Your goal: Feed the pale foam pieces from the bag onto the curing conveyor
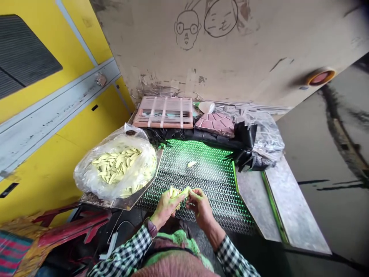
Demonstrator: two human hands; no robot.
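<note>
My left hand is closed round a small stack of pale yellow leaf-shaped pieces at the near edge of a green-lit metal mesh. My right hand pinches one end of the same pieces, and the two hands touch. A single pale piece lies alone on the mesh further away. A clear plastic bag, heaped with several of the same pale pieces, sits to the left on a tray.
Behind the mesh lie a pink slatted frame, a reddish patterned tile and crumpled black plastic. A grey board slopes off to the right. A yellow panel wall stands on the left, a drawn-on cardboard sheet at the back.
</note>
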